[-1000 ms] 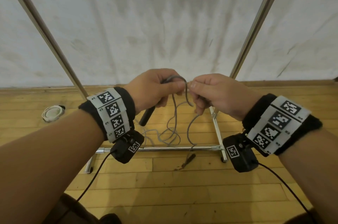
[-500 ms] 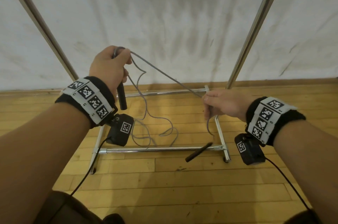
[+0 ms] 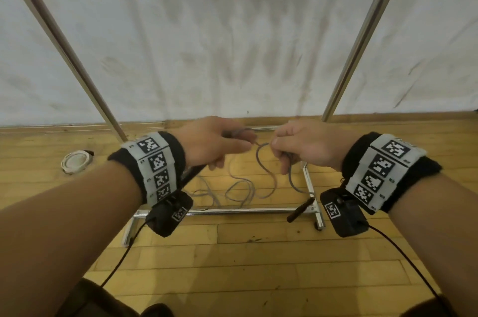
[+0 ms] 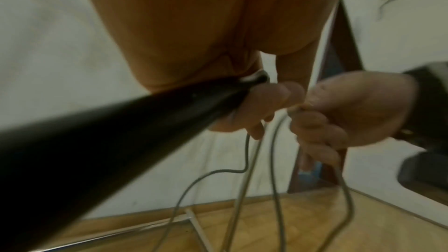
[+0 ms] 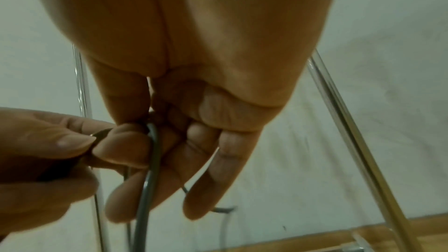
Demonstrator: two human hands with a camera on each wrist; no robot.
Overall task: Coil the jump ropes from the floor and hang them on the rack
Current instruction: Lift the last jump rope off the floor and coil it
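Observation:
A grey jump rope [image 3: 261, 164] hangs in loops between my two hands, above the floor. My left hand [image 3: 219, 143] grips one black handle [image 4: 135, 122] together with gathered loops of the rope [image 4: 244, 152]. My right hand [image 3: 292, 145], close beside it, pinches a strand of the rope [image 5: 151, 152] that runs down through its fingers. The second black handle [image 3: 300, 210] dangles low by the rack's base bar. The chrome rack [image 3: 225, 210] stands ahead, its two uprights rising left and right.
A coiled white rope [image 3: 76, 161] lies on the wooden floor at the left. A white sheet [image 3: 232, 44] hangs behind the rack. The rack's right foot bar [image 3: 311, 187] runs under my right hand. Black cables trail from both wrist cameras.
My left hand came back down from high at the left and my right hand moved up to meet it. The taut strand between them now sags as a new loop.

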